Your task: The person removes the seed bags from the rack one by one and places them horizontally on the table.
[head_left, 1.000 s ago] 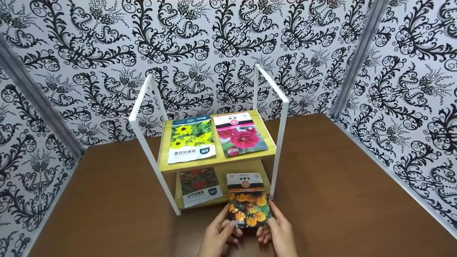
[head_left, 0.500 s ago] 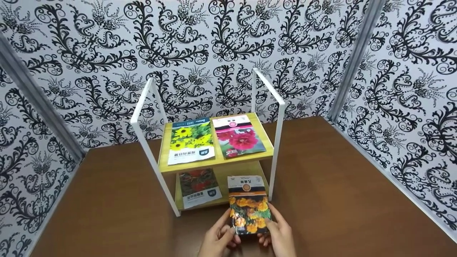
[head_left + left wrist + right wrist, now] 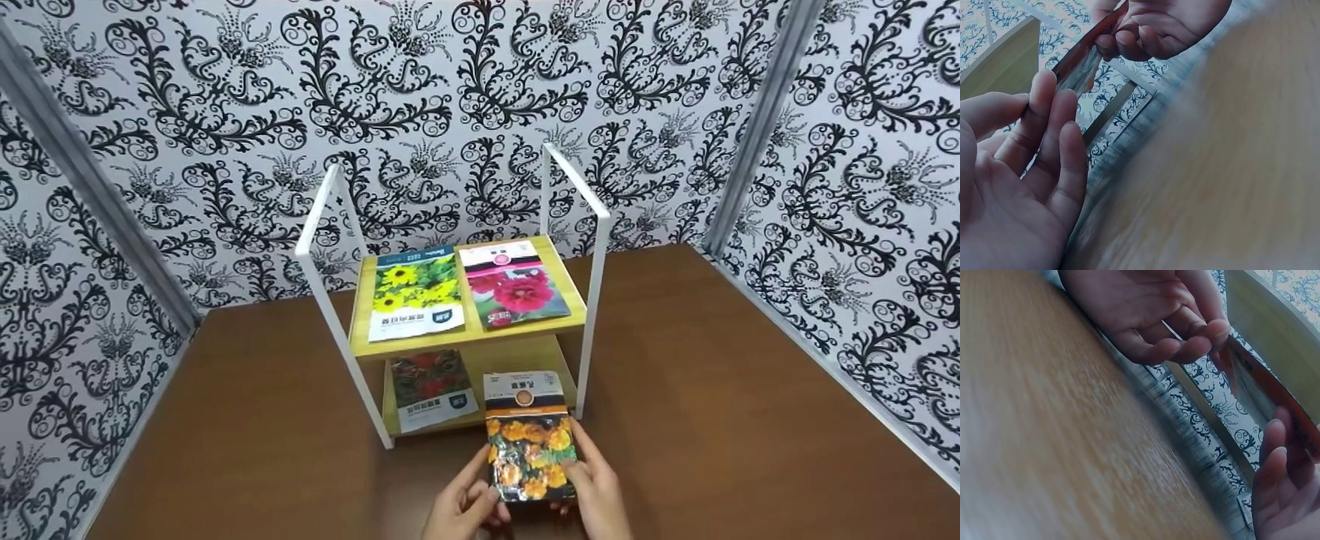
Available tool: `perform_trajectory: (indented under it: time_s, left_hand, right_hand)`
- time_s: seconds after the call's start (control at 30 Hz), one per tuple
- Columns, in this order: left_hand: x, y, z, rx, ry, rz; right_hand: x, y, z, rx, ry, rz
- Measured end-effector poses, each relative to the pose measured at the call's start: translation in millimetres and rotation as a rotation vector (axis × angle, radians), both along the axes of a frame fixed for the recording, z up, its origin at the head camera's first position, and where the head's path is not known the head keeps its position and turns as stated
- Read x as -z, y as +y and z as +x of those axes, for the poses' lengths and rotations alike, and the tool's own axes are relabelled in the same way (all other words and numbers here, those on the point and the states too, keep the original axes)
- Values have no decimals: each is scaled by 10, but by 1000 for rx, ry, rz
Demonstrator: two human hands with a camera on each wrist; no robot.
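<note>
Both hands hold a seed packet (image 3: pixel 529 442) with orange marigold-like flowers, its pale header toward the rack. My left hand (image 3: pixel 461 502) pinches its near left corner, thumb on top. On the opposite edge, my right hand (image 3: pixel 600 487) grips with its thumb over the front and fingers behind. In the left wrist view the packet (image 3: pixel 1086 48) appears edge-on between the two hands. The packet's far end overlaps the front of the lower shelf (image 3: pixel 551 356) in the head view; whether it touches cannot be told.
A two-tier rack with white frames (image 3: pixel 592 300) stands on the brown table (image 3: pixel 712 397). Its upper shelf bears a yellow-flower packet (image 3: pixel 418 292) and a pink-flower packet (image 3: pixel 515 283). A red-flower packet (image 3: pixel 433 390) lies on the lower shelf's left. Patterned walls (image 3: pixel 420 97) surround the table.
Both hands have drawn the marigold-like packet slightly toward the person, away from the lower shelf. The head view has shifted a little. The other packets stay where they were on the rack.
</note>
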State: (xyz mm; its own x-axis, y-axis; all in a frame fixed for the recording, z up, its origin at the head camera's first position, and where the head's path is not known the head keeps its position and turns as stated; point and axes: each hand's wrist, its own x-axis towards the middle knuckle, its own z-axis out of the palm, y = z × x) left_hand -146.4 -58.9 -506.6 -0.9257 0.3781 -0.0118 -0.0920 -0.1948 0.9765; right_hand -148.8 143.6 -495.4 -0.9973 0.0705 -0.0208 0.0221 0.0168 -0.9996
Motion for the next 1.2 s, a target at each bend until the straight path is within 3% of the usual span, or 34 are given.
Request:
perform_trajectory:
  time_s: [0.2,0.5,0.7,0.9,1.1,1.2]
  left_hand:
    - [-10,-77,55,18,-4,63]
    - [13,-187,104,78,-36,124]
    - [-32,-218,129,-51,-128,32]
    - [-46,-247,111,-187,-94,-28]
    - [-37,-304,90,-198,15,-109]
    - [-36,-340,90,-178,-1,-113]
  right_hand:
    - [17,-18,19,-69,81,-14]
    - [21,-28,31,-190,85,-165]
    - [23,-39,34,-304,72,-217]
    - [27,-57,18,-436,32,-293]
    - [39,-80,14,-484,31,-243]
    - [39,-91,11,-488,17,-226]
